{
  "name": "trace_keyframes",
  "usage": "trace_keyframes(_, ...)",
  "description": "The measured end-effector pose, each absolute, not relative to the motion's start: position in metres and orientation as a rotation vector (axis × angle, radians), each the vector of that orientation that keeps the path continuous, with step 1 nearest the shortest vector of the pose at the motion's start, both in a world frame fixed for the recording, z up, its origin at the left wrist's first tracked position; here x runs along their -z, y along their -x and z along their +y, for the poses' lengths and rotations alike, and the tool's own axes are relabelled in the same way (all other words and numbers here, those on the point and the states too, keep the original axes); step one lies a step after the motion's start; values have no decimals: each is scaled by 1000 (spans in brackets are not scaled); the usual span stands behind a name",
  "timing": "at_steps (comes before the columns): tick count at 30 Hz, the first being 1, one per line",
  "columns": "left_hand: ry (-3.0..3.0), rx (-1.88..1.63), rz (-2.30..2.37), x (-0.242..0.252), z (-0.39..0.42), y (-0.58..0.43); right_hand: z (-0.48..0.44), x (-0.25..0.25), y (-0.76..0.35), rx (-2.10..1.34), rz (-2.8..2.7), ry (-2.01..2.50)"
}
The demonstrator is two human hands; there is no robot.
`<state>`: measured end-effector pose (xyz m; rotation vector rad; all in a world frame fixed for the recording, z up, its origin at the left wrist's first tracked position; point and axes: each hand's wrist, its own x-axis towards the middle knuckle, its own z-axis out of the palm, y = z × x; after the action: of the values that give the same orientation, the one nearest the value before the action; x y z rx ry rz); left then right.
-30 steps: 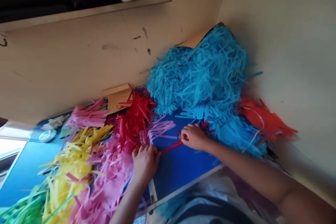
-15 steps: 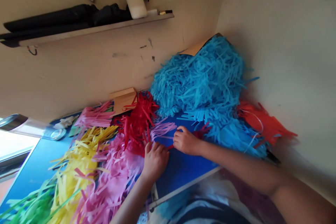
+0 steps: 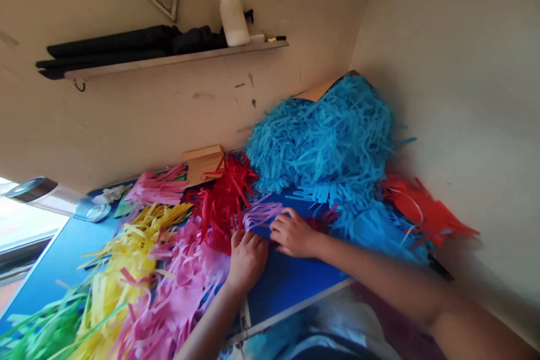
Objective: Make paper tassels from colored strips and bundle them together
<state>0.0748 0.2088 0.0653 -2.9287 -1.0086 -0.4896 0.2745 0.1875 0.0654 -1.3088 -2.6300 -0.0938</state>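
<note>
Landmark: the blue heap [image 3: 320, 135] of cut strips, in the corner at the rear of the counter [image 3: 297, 287].

Item under inspection: a dark red fringe [image 3: 327, 218], located at the near edge of the blue heap, on its left side. It is partly hidden behind the right hand [image 3: 295, 233].

Hands: both are in front of the blue heap, toward its left, close together over the counter. The right hand is nearest the dark red fringe; its fingers are loosely bent and point toward the left hand [image 3: 248, 261]. The left hand lies farther from the heap, fingers curled downward and close together. Whether either hand pinches anything cannot be determined, as the fingertips are largely concealed.

Adjacent items: a purple fringe [image 3: 261, 214] lies left of the blue heap's near edge, just beyond the hands. Red strips [image 3: 225, 197] are piled farther left of the heap; pink strips [image 3: 185, 287] extend from there toward the near side.

Handling assessment: the dark red fringe appears to be thin paper, judged very light, limp and easily torn or creased. Slippage is considered a lesser concern than tearing. The recommended hold is a gentle pinch at the gathered, uncut part, if accessible; the loose ends would probably bend or rip under a pull.
</note>
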Motion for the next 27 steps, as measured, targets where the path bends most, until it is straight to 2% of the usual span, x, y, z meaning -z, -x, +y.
trace_keyframes(7, 2980, 549, -1081, -55, 197, -53, 169, -44, -297, -41, -2479, 1399)
trace_keyframes(15, 2980, 652, -1368, -39, 206, -41, 176, -46, -314, -352, -2281, 1569)
trace_keyframes(27, 2880, 391, -1474, -55, 205, -59, 192, -74, -305, -582, -2294, 1819)
